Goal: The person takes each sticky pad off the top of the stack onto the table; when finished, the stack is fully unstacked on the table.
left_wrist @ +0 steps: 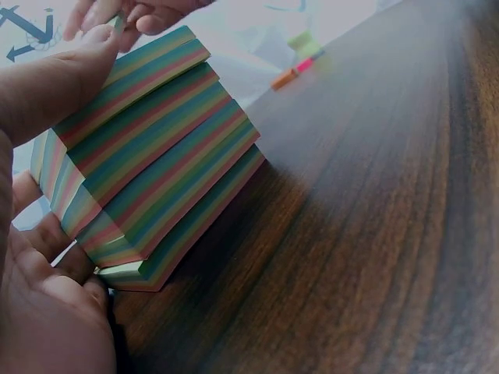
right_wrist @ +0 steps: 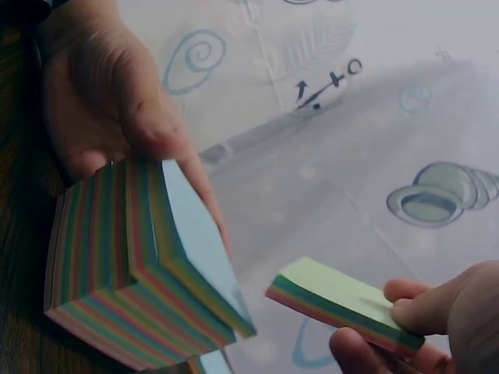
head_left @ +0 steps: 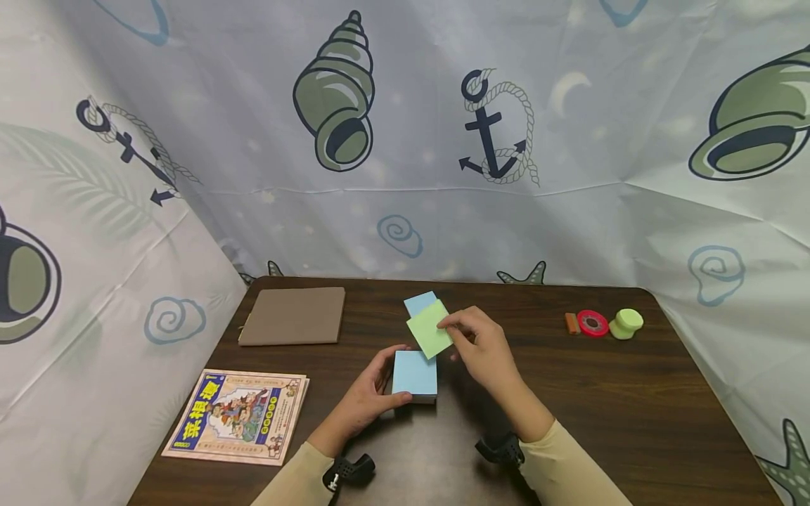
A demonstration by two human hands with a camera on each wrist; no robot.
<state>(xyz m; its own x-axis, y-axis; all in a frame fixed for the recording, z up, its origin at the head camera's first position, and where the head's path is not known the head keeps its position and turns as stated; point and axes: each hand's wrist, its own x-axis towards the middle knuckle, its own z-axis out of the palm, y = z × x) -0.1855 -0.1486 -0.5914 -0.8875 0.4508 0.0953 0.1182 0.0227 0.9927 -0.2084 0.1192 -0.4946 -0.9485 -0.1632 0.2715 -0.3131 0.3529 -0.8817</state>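
Observation:
My left hand (head_left: 363, 400) grips a tall block of sticky notes (head_left: 414, 372), thumb at the near side and fingers round the left and far sides. Its top sheet is light blue, and coloured stripes run along the uneven sides (left_wrist: 156, 140). Above its far right corner, my right hand (head_left: 487, 351) pinches a thinner sticky-note pad (right_wrist: 343, 300) between thumb and fingers. That pad has a light green top and striped edges, and it is tilted. Behind it lies a light blue square of sticky notes (head_left: 419, 303), partly covered by the green pad in the head view.
A brown notebook (head_left: 294, 316) lies at the back left, with an illustrated booklet (head_left: 237, 418) nearer the front. Toward the back right sit a small orange block (head_left: 572, 323), a red ring-shaped item (head_left: 593, 323) and a light green spool-like item (head_left: 626, 323). Patterned cloth (head_left: 405, 140) hangs behind the table.

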